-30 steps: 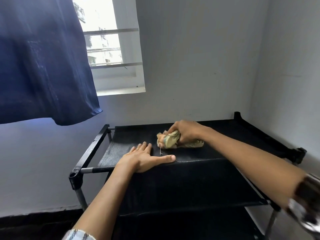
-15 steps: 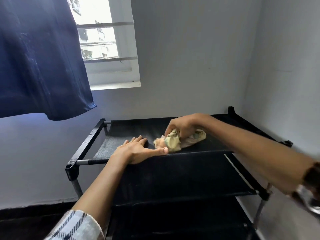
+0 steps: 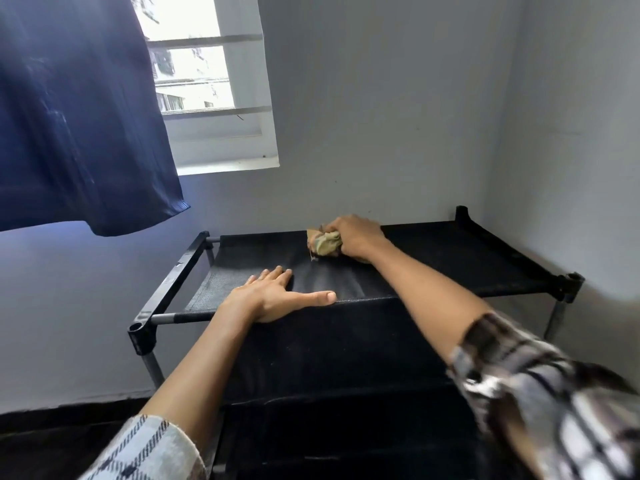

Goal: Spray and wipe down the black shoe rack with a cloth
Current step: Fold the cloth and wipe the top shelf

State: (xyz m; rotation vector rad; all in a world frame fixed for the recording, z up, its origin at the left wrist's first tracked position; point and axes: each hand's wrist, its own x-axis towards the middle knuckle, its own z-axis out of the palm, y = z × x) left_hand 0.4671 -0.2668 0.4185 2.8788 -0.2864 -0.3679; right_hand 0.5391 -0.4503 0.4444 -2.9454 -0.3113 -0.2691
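Black shoe rack (image 3: 433,268) stands in the room corner, under a window (image 3: 207,81). Left hand (image 3: 273,296) lies flat on the top shelf's front edge, fingers straight. Right hand (image 3: 356,237) grips a bunched cloth (image 3: 323,242) on the shelf's rear middle.

Up at your left hangs a dark blue cloth (image 3: 79,126), its lower hem loose and covering the left part of a window (image 3: 207,84). The window has a pale frame, horizontal bars across the panes and a white sill beneath; through it you see bright daylight and blurred buildings. A plain grey wall (image 3: 381,116) runs behind, meeting a second wall (image 3: 571,133) at your right. A dark floor (image 3: 52,441) lies at the lower left.
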